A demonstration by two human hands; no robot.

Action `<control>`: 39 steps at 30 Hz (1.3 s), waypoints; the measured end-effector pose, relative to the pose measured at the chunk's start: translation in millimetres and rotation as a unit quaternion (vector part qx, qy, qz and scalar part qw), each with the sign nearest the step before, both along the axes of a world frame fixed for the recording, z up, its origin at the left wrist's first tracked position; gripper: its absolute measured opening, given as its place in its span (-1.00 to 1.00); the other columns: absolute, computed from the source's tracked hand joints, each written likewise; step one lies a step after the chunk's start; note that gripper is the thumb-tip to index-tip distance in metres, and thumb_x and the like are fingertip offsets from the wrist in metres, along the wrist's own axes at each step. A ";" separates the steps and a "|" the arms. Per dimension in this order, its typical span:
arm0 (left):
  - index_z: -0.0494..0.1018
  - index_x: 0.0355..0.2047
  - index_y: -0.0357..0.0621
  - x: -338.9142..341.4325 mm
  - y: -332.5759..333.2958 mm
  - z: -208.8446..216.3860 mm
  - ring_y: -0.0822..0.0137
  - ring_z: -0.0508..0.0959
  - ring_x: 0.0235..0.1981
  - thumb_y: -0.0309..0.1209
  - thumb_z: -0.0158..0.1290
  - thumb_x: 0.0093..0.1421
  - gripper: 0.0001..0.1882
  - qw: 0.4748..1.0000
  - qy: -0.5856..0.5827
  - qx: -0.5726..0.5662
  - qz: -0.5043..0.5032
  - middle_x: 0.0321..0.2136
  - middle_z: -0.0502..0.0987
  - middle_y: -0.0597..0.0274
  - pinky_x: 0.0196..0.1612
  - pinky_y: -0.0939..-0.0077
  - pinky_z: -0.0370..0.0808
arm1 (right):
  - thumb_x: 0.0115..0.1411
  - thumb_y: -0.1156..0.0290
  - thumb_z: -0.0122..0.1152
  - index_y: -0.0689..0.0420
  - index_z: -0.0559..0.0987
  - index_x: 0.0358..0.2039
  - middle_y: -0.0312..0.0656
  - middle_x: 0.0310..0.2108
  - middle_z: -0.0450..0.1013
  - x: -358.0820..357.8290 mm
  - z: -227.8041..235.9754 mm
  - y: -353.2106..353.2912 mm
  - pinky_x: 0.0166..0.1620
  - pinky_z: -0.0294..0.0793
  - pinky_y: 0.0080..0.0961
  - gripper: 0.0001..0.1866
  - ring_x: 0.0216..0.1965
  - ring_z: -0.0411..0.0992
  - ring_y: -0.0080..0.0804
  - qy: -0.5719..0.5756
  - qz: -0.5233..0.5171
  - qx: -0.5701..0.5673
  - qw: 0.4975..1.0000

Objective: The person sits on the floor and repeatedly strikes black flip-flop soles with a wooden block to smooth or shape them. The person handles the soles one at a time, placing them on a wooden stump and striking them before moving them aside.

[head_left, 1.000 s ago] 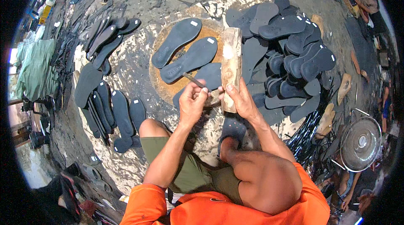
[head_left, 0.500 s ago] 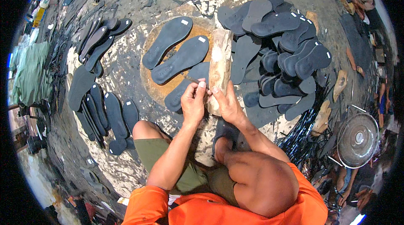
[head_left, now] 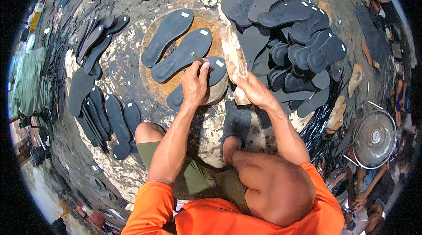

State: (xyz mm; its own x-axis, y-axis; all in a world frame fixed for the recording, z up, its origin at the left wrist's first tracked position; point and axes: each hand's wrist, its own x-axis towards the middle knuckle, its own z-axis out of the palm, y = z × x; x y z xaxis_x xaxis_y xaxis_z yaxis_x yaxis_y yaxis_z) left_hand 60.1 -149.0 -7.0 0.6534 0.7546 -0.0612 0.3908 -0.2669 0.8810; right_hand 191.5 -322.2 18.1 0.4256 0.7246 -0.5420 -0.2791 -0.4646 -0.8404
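Note:
Three dark footwear soles lie slanted on a round brown wooden board (head_left: 200,20): a far sole (head_left: 168,37), a middle sole (head_left: 182,57) and a near sole (head_left: 216,76), each with a white tag at its far end. My left hand (head_left: 194,84) reaches over the near one, its fingers closed around a short, thin metal-looking punch (head_left: 198,57). The punch tilts up toward the middle sole; its lower part is hidden by the hand. My right hand (head_left: 257,92) grips the near end of a long, pale wooden block (head_left: 233,52), just right of the board.
A large heap of dark soles (head_left: 303,55) lies to the right, beside shiny black strips (head_left: 307,136). More soles (head_left: 116,114) stand in leaning rows at the left. A round fan (head_left: 374,138) is at the far right, and green cloth (head_left: 28,77) hangs far left.
My left hand has moved up and slightly left, lifting the punch over the soles and uncovering the near one. My right hand and the wooden block have shifted right, the block tilting more.

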 end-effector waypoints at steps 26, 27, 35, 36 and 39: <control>0.54 -0.15 -0.26 -10.2 -9.8 -21.4 0.03 0.59 -0.22 -0.50 0.18 0.24 -0.82 0.972 -0.120 0.194 -0.062 -0.26 0.58 0.04 -0.16 0.25 0.52 | 0.47 0.14 0.05 0.15 0.27 0.24 -0.19 -0.36 0.48 -20.3 58.3 -25.5 -0.39 0.61 -0.43 -0.52 -0.44 0.52 -0.45 0.138 0.043 -0.020 0.989; 0.53 -0.16 -0.25 -6.9 -15.4 -15.4 0.12 0.60 -0.25 -0.46 0.14 0.31 -0.85 0.985 -0.120 0.125 -0.023 -0.30 0.58 0.06 -0.15 0.26 0.53 | 0.47 0.13 0.06 0.15 0.25 0.26 -0.19 -0.36 0.48 -22.7 30.7 -36.4 -0.39 0.61 -0.42 -0.49 -0.45 0.52 -0.44 0.149 0.015 -0.025 0.988; 0.59 -0.09 -0.21 45.3 95.5 9.8 0.45 0.64 -0.32 -0.20 0.02 0.46 -0.68 0.994 -0.059 -0.046 0.077 -0.37 0.67 0.21 -0.24 0.49 0.54 | 0.44 -0.02 0.07 0.17 0.30 0.23 -0.16 -0.35 0.50 -32.0 37.1 -18.0 -0.42 0.58 -0.47 -0.42 -0.46 0.54 -0.42 0.170 -0.007 -0.043 0.984; 0.60 -0.11 -0.19 49.4 98.4 6.1 0.44 0.66 -0.31 -0.19 0.04 0.45 -0.69 0.996 -0.027 -0.053 0.073 -0.36 0.70 0.20 -0.22 0.46 0.54 | 0.43 -0.01 0.07 0.18 0.33 0.21 -0.16 -0.34 0.50 -29.4 34.5 -17.1 -0.42 0.58 -0.47 -0.43 -0.45 0.55 -0.43 0.160 -0.008 -0.031 0.987; 0.59 -0.14 -0.19 48.6 96.3 0.5 0.34 0.66 -0.40 -0.25 0.07 0.42 -0.74 0.998 -0.031 0.010 0.056 -0.40 0.67 0.13 -0.25 0.39 0.56 | 0.43 0.06 0.13 0.20 0.41 0.14 -0.22 -0.28 0.51 -17.3 52.3 -11.7 -0.34 0.58 -0.48 -0.51 -0.34 0.53 -0.49 0.196 -0.022 -0.053 0.979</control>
